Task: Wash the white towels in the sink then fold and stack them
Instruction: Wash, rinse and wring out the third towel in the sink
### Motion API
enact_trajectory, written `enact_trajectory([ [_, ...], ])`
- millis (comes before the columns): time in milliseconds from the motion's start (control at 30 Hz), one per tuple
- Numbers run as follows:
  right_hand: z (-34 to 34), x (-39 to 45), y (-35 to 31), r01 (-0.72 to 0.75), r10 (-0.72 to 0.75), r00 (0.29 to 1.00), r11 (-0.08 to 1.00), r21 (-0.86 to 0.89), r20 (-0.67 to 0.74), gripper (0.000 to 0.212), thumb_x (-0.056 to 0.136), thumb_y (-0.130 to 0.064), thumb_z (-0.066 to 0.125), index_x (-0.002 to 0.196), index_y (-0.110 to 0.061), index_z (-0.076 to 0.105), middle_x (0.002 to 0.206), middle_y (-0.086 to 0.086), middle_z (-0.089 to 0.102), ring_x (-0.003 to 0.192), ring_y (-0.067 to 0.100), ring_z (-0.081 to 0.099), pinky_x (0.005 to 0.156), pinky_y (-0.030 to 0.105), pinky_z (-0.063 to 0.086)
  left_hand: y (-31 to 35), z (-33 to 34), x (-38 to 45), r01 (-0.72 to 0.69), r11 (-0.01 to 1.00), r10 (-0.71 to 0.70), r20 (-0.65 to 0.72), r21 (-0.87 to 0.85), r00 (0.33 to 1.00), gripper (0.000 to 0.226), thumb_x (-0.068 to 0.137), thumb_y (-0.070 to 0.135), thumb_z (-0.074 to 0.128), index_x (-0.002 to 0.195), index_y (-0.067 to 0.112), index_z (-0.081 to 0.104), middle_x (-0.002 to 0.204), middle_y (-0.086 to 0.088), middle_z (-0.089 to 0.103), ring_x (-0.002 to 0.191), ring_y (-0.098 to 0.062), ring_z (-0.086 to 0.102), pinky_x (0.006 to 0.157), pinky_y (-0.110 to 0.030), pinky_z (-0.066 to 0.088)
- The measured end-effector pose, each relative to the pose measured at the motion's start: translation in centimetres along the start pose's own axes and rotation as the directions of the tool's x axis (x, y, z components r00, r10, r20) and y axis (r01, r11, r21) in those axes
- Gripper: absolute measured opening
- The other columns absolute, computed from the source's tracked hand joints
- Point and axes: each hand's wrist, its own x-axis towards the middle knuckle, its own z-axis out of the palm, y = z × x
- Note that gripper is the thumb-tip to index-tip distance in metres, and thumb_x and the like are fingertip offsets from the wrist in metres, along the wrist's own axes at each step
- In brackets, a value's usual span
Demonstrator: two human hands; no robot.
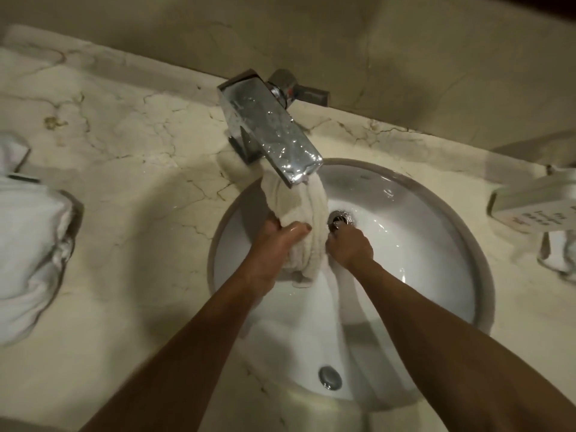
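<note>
Towel [299, 210] (wet, bunched) in both hands.

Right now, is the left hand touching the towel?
Touching. The head view shows the left hand with its fingers wrapped around the bunched towel under the faucet.

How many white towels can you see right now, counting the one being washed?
2, maybe more. One towel hangs under the faucet, gripped by the left hand and right hand. A towel pile lies on the counter at far left, possibly holding several.
</note>
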Motion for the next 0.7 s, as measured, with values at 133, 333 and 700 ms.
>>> enact_trajectory([
  [133,-1.4,-3.6,-1.8,0.231,-0.111,0.947,0.886,0.401,-0.301,0.019,0.1,-0.015,0.049,0.102,-0.007,0.066,0.103,0.006,0.067,0.101,0.03,0.063,0.084,0.039,0.05,0.2,0.8,-0.5,-0.028,0.999,0.032,-0.104,0.04,0.994,0.053,0.08,0.04,0.075,0.128,0.027,0.059,0.114,0.003,0.074,0.106,-0.018,0.07,0.098,-0.049,0.053],
  [333,-3.0,-9.1,-5.7,0.166,-0.339,0.941,0.437,0.884,-0.009,0.053,0.087,-0.053,0.065,0.128,-0.019,0.061,0.117,0.001,0.072,0.109,0.014,0.068,0.096,0.033,0.055,1.8,2.9,-1.0,-0.05,0.996,0.027,-0.296,-0.069,0.955,0.033,0.1,0.045,0.052,0.11,0.018,0.068,0.079,0.011,0.076,0.076,-0.002,0.072,0.076,-0.025,0.055],
  [700,-6.3,-11.1,-5.4,0.28,-0.457,0.889,0.547,0.789,0.001,0.046,0.084,-0.003,0.068,0.127,-0.015,0.057,0.113,0.004,0.073,0.101,0.015,0.07,0.085,0.029,0.057,0.8,3.0,-5.4,-0.012,0.986,-0.019,-0.182,-0.167,0.983,0.044,0.089,0.058,0.054,0.115,0.026,0.067,0.121,-0.002,0.072,0.107,-0.01,0.069,0.093,-0.031,0.049],
])
